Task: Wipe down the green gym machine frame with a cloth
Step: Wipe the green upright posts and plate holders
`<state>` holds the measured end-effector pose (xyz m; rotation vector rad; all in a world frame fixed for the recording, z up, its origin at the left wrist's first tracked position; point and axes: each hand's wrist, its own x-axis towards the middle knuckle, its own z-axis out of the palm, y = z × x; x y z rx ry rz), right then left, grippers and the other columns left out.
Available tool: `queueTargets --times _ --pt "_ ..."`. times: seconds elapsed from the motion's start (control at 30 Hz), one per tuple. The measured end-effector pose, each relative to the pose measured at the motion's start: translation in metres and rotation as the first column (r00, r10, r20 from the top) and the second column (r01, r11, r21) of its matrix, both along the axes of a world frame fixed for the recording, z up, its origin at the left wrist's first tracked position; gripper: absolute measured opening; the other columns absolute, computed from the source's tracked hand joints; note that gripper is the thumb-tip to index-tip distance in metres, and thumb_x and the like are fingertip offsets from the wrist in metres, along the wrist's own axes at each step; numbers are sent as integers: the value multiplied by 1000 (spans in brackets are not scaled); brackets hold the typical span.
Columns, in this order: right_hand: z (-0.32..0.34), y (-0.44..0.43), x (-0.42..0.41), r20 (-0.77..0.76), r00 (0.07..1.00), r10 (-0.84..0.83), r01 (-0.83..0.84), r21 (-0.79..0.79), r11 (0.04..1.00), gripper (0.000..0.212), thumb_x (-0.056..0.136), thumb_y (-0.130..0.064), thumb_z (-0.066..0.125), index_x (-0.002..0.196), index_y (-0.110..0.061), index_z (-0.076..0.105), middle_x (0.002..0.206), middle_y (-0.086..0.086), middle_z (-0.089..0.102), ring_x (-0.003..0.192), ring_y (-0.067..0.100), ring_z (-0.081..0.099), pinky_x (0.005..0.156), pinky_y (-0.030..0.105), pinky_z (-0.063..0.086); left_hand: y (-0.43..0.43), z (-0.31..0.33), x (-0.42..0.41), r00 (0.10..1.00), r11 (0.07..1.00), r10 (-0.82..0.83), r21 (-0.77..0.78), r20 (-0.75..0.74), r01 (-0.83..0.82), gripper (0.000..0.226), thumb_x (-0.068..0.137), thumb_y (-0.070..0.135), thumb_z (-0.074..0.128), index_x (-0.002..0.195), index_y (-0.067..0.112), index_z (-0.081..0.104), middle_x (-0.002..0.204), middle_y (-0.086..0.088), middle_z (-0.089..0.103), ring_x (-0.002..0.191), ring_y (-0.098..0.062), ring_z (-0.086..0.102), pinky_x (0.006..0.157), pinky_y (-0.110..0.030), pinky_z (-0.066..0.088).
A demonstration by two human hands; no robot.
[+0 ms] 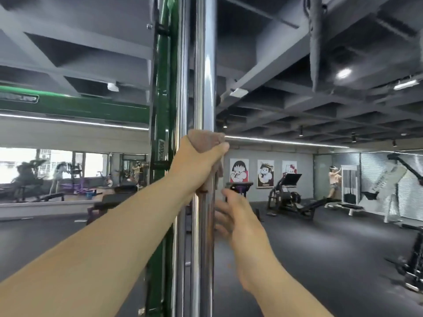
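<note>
A tall chrome guide rod point(204, 76) rises right in front of me, with a second thinner rod and the green machine upright point(163, 88) just to its left. My left hand point(194, 163) grips a brown cloth point(207, 143) wrapped around the chrome rod at about mid height. A tail of the cloth hangs down below my fingers. My right hand point(233, 216) is lower, beside the rod's right side, with loose fingers near it; it looks blurred. A green crossbeam point(75, 104) runs off to the left.
Dark rubber floor spreads around. Benches point(114, 197) stand behind the frame to the left. A leg press point(290, 197) and white machines point(357, 191) stand at the back right, where a person point(334, 179) works. Posters hang on the grey wall point(265, 172).
</note>
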<state>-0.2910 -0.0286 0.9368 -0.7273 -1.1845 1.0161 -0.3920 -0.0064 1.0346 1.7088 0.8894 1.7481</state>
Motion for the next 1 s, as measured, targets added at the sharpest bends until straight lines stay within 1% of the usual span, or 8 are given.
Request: queueTargets --times 0.07,0.17,0.33,0.43,0.5,0.63,0.8,1.0 --pt "20 -13 0 19 983 -183 172 259 950 12 95 -35 60 103 -43 60 104 -15 64 94 6 62 82 23 49 -10 6 -12 967 965 -235 -93 95 244 32 92 50 56 100 20 64 80 4 68 70 -11 64 62 -26 52" --pt "44 -18 -10 31 849 -528 413 585 698 23 90 -21 66 91 -42 59 92 -4 57 77 18 55 68 33 51 -17 24 -32 808 820 -529 -86 260 565 34 98 34 30 109 15 55 107 -6 58 100 -22 58 91 -42 50" --pt "68 -7 -43 145 630 -763 421 762 492 22 91 -9 63 105 -26 64 100 -7 55 86 0 56 74 6 43 10 25 -55 868 889 -440 -24 229 457 28 98 5 51 123 10 63 109 -12 71 90 -21 72 66 -32 60" --pt "74 1 -53 146 300 -943 504 815 286 28 91 -12 60 118 -14 69 103 -5 55 89 5 54 81 12 45 29 29 -68 838 849 -519 -13 170 528 20 94 9 62 112 12 68 97 -8 74 81 -17 73 58 -26 56" --pt "90 -4 -67 80 -5 -997 499 864 66 30 90 -27 55 110 -16 75 99 -1 62 91 17 57 82 33 50 42 38 -75 786 787 -611 -31 95 616 22 97 13 57 116 10 68 101 -10 74 87 -17 70 64 -28 57" --pt "139 -14 -101 264 -245 -933 627 777 55 50 92 -57 51 115 -14 62 109 4 60 102 24 57 89 40 47 59 71 -90 691 691 -723 -35 1 722 20 96 4 55 97 14 72 93 -7 76 85 -14 72 74 -25 58" --pt "195 6 -114 458 -195 -867 829 549 104 49 93 -44 61 120 -8 41 101 5 58 103 31 62 82 40 50 71 108 -110 651 648 -759 89 -12 757 21 98 4 55 105 16 71 102 -1 76 96 -9 72 82 -21 58" --pt "180 26 -124 415 -173 -893 876 479 53 42 92 -34 61 121 -16 35 113 4 60 97 26 63 72 33 48 96 132 -124 757 736 -652 207 -35 644 34 95 -3 46 91 19 71 87 9 76 93 -10 71 84 -27 57"
